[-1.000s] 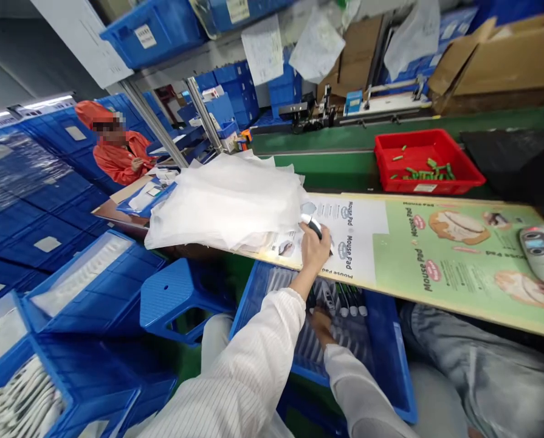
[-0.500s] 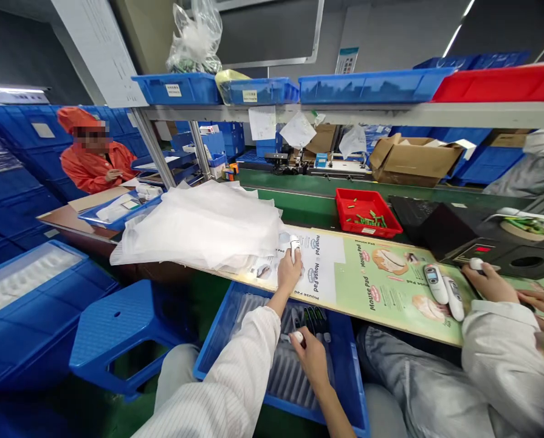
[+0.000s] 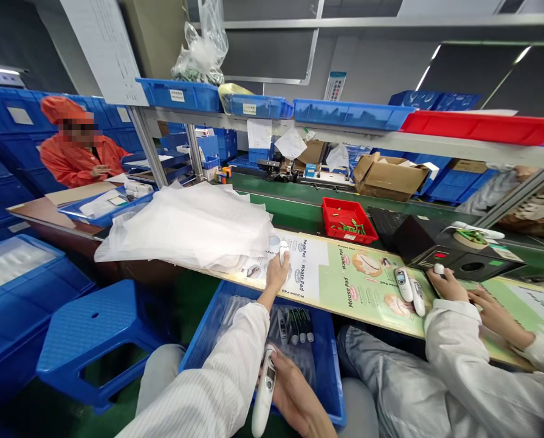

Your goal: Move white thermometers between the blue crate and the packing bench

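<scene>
My left hand (image 3: 277,272) is closed around a white thermometer (image 3: 284,247) over the printed mouse pads at the bench edge; only its rounded end shows above the fingers. Nearer to me, my right hand (image 3: 296,389) holds a second white handheld thermometer (image 3: 265,395), its small dark screen and button facing up. This one is tilted, its handle pointing down toward my lap. Below both hands lies a blue bin (image 3: 338,389) with rows of clear plastic sleeves. In it lie another thermometer (image 3: 282,323) and several dark, green-edged ones (image 3: 301,325).
White foam sheets (image 3: 189,225) are piled left of my left hand. A red tray (image 3: 348,220) of small green parts stands behind the pads. To the right, a co-worker's hand (image 3: 448,285) holds a white device near a black box (image 3: 436,249). A blue stool (image 3: 93,328) stands left.
My right hand has drawn its thermometer back toward me and turned it so the screen shows. My left hand keeps its hold over the mouse pads. The view has swung rightward.
</scene>
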Tool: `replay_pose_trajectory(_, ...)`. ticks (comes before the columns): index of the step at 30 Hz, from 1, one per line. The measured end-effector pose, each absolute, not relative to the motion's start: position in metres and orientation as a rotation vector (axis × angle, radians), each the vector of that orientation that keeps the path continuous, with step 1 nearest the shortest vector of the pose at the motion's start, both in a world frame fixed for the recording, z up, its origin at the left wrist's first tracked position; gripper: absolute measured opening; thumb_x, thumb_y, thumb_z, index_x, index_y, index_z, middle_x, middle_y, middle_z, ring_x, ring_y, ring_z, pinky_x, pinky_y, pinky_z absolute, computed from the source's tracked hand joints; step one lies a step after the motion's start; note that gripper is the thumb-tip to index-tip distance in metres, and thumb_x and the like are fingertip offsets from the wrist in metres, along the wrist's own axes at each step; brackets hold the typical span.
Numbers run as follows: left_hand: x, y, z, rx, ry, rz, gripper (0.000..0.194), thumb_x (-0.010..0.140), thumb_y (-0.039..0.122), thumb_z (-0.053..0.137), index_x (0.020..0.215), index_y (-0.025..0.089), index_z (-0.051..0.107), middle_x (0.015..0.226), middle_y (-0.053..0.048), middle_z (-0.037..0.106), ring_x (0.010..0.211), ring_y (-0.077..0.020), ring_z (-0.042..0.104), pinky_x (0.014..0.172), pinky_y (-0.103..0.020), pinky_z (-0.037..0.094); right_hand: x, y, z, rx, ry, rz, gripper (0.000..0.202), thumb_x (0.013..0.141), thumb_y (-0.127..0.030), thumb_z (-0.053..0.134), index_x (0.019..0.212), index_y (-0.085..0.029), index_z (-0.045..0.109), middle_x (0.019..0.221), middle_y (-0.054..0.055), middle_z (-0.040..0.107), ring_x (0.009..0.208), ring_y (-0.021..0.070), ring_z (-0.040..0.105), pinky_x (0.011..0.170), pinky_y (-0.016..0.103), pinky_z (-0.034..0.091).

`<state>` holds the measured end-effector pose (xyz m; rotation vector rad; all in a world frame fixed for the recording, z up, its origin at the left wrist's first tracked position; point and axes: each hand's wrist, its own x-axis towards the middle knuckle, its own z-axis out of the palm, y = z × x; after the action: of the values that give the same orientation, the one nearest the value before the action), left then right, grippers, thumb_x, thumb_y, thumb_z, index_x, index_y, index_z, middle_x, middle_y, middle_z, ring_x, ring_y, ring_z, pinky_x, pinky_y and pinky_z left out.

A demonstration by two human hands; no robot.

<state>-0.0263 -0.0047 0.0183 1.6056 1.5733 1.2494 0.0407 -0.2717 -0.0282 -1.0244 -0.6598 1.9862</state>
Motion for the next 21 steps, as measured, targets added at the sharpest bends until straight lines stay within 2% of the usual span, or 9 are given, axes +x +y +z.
replay_pose_trajectory(2, -0.025, -0.003, 0.017, 1.634, 1.631, 1.221, 0.052, 0.114, 0.062, 0.038, 0.123, 0.023, 0.07, 0.104, -0.015, 0.081, 0.098, -0.0336, 0.077, 0.084, -0.039, 0.053, 0.048, -0.261, -0.014, -1.014, -0.723, 1.867, 0.047, 0.074, -0.07, 0.089, 0.12, -0.066, 0.078, 0.105, -0.006, 0.085, 0.095, 0.0362, 0.084, 0.065, 0.05, 0.064)
replay_pose_trajectory(3, -0.024, -0.003, 0.017, 1.644, 1.669, 1.209, 0.05, 0.115, 0.06, 0.039, 0.128, 0.022, 0.068, 0.106, -0.016, 0.081, 0.1, -0.0343, 0.077, 0.086, -0.04, 0.053, 0.055, -0.248, -0.004, -1.025, -0.752, 1.749, 0.061, 0.078, -0.068, 0.089, 0.136, -0.064, 0.073, 0.115, -0.005, 0.085, 0.096, 0.0336, 0.084, 0.069, 0.048, 0.066)
replay_pose_trajectory(6, -0.023, -0.003, 0.019, 1.68, 1.706, 1.217, 0.042, 0.114, 0.056, 0.045, 0.121, 0.023, 0.071, 0.106, -0.015, 0.081, 0.101, -0.0327, 0.077, 0.089, -0.039, 0.052, 0.086, -0.18, 0.028, -1.091, -0.849, 1.317, 0.095, 0.084, -0.066, 0.088, 0.166, -0.036, 0.052, 0.133, 0.008, 0.081, 0.096, 0.0288, 0.082, 0.082, 0.044, 0.067)
replay_pose_trajectory(8, -0.022, -0.004, 0.021, 1.727, 1.653, 1.244, 0.042, 0.111, 0.058, 0.052, 0.106, 0.023, 0.074, 0.104, -0.013, 0.081, 0.099, -0.0301, 0.076, 0.088, -0.037, 0.052, 0.109, -0.123, 0.041, -1.174, -0.866, 1.092, 0.099, 0.081, -0.068, 0.088, 0.161, -0.022, 0.05, 0.135, 0.015, 0.078, 0.097, 0.029, 0.081, 0.085, 0.043, 0.067)
replay_pose_trajectory(11, -0.023, -0.004, 0.023, 1.76, 1.593, 1.22, 0.047, 0.106, 0.062, 0.06, 0.088, 0.022, 0.076, 0.093, -0.011, 0.079, 0.091, -0.0274, 0.073, 0.085, -0.035, 0.051, 0.133, -0.047, 0.045, -1.402, -0.92, 0.859, 0.08, 0.083, -0.072, 0.08, 0.137, -0.015, 0.062, 0.131, 0.021, 0.078, 0.106, 0.0302, 0.079, 0.09, 0.041, 0.064)
replay_pose_trajectory(13, -0.023, -0.002, 0.021, 1.748, 1.59, 1.212, 0.044, 0.103, 0.06, 0.065, 0.091, 0.021, 0.079, 0.093, -0.01, 0.078, 0.091, -0.0269, 0.072, 0.087, -0.035, 0.052, 0.137, -0.014, 0.042, -1.545, -0.997, 0.753, 0.067, 0.087, -0.072, 0.075, 0.12, -0.014, 0.069, 0.123, 0.023, 0.079, 0.111, 0.0328, 0.077, 0.097, 0.043, 0.061)
replay_pose_trajectory(16, -0.022, 0.004, 0.016, 1.717, 1.641, 1.263, 0.033, 0.099, 0.049, 0.074, 0.114, 0.021, 0.081, 0.107, -0.011, 0.079, 0.102, -0.0283, 0.073, 0.095, -0.037, 0.054, 0.129, 0.01, 0.034, -1.751, -1.115, 0.661, 0.059, 0.094, -0.072, 0.065, 0.106, -0.015, 0.076, 0.114, 0.025, 0.081, 0.117, 0.0395, 0.074, 0.11, 0.053, 0.052)
replay_pose_trajectory(19, -0.022, 0.01, 0.011, 1.703, 1.677, 1.281, 0.031, 0.101, 0.041, 0.071, 0.123, 0.021, 0.079, 0.112, -0.013, 0.078, 0.108, -0.0298, 0.075, 0.102, -0.039, 0.056, 0.109, 0.013, 0.025, -1.939, -1.229, 0.465, 0.063, 0.105, -0.067, 0.048, 0.111, -0.014, 0.082, 0.117, 0.029, 0.079, 0.128, 0.0447, 0.067, 0.117, 0.061, 0.042)
replay_pose_trajectory(21, -0.022, 0.011, 0.01, 1.677, 1.679, 1.316, 0.028, 0.109, 0.036, 0.058, 0.121, 0.021, 0.078, 0.115, -0.015, 0.079, 0.113, -0.0301, 0.075, 0.107, -0.041, 0.055, 0.094, 0.01, 0.02, -1.96, -1.238, 0.263, 0.066, 0.109, -0.061, 0.043, 0.135, -0.011, 0.077, 0.135, 0.032, 0.072, 0.136, 0.046, 0.061, 0.119, 0.064, 0.039)
